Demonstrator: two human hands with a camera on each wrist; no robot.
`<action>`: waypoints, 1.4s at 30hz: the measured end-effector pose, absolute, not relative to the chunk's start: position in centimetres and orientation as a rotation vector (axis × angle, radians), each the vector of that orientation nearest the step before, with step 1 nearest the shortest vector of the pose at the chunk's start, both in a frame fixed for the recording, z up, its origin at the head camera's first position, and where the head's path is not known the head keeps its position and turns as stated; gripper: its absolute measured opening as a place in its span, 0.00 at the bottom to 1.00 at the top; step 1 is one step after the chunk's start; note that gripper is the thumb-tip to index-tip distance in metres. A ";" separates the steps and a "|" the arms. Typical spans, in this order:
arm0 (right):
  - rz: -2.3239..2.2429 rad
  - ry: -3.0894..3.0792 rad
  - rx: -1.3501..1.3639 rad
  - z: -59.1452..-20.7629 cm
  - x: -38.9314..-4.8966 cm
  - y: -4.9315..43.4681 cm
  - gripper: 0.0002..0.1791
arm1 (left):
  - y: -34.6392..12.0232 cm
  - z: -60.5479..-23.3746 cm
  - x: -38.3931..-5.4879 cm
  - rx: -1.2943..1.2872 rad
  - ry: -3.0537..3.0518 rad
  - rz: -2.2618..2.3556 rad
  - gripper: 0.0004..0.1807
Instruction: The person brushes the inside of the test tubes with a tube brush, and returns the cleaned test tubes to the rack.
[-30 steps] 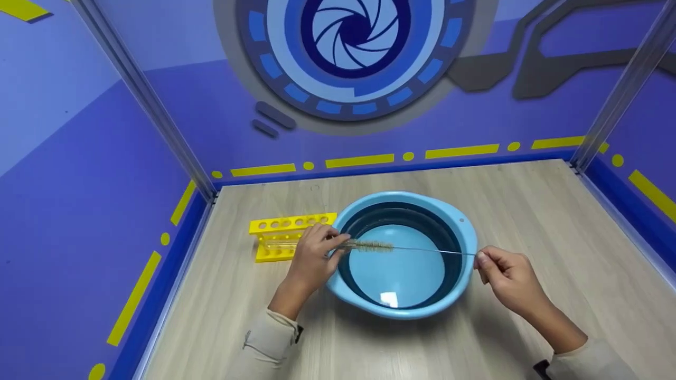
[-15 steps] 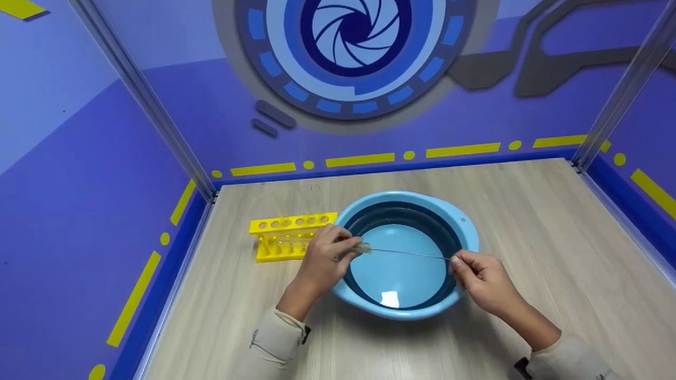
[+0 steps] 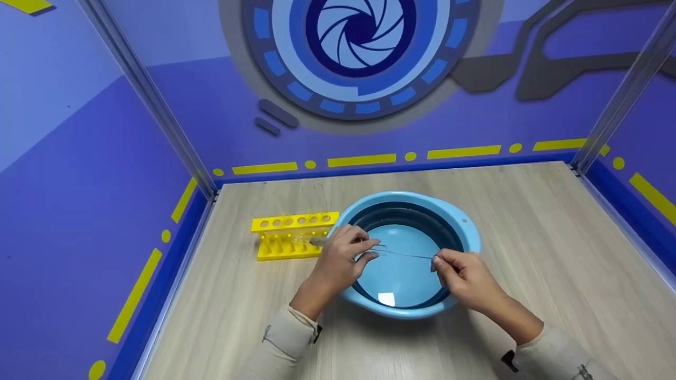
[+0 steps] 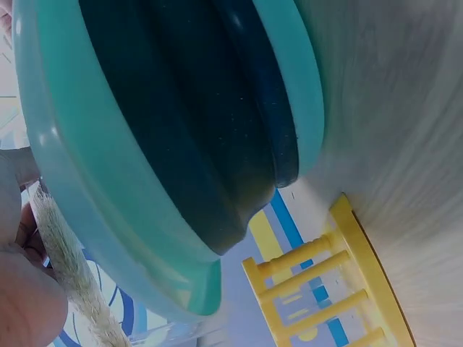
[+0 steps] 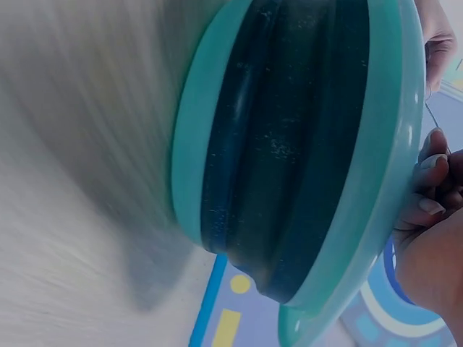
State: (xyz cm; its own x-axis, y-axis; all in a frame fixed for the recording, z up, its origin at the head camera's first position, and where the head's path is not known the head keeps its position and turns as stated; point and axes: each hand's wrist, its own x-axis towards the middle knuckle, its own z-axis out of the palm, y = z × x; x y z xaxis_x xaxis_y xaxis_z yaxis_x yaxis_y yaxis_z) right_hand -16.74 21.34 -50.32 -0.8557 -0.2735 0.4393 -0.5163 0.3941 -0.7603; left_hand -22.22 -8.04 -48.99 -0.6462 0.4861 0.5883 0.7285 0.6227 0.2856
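My left hand (image 3: 340,261) grips a clear glass test tube (image 3: 302,239) held roughly level above the left rim of a blue basin (image 3: 471,232). Inside the tube sits a bristle brush (image 4: 72,267); its bristles show past the left hand on the rack side. From the tube's mouth a thin wire handle (image 3: 406,255) runs to the right. My right hand (image 3: 467,277) pinches this wire between thumb and fingers over the basin's right part. The fingers of the left hand hide the middle of the tube.
A yellow test tube rack (image 3: 285,224) stands left of the basin, close to its rim. Faint clear outlines show behind the rack, too dim to identify surely. Blue-purple panels (image 3: 174,121) enclose the wooden tabletop (image 3: 227,327) at the back and sides.
My right hand has moved left, toward the left hand, pushing the brush deeper into the tube. The bristles now show on the left hand's far side. My left hand has shifted slightly right.
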 end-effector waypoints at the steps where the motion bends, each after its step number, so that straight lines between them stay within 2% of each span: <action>1: 1.447 -2.415 0.699 -50.2 -16.8 21.3 0.16 | -8.0 -48.9 -22.2 -0.960 -2.388 -0.708 0.14; 19: 1.457 -2.520 0.708 -49.3 -17.2 19.6 0.14 | -7.0 -49.0 -21.9 -1.001 -2.408 -0.693 0.16; 27: 1.260 -2.453 0.741 -49.9 -17.5 19.4 0.11 | -6.8 -49.4 -21.8 -1.011 -2.368 -0.724 0.15; 31: 1.032 -2.320 0.659 -50.3 -17.5 19.0 0.07 | -6.8 -49.5 -21.8 -1.004 -2.365 -0.693 0.15; 37: 0.955 -2.312 0.517 -49.9 -17.0 18.4 0.08 | -6.7 -49.7 -21.6 -0.977 -2.394 -0.639 0.14; 42: 0.871 -2.275 0.687 -49.6 -17.3 18.7 0.10 | -6.8 -49.2 -21.5 -0.979 -2.424 -0.707 0.14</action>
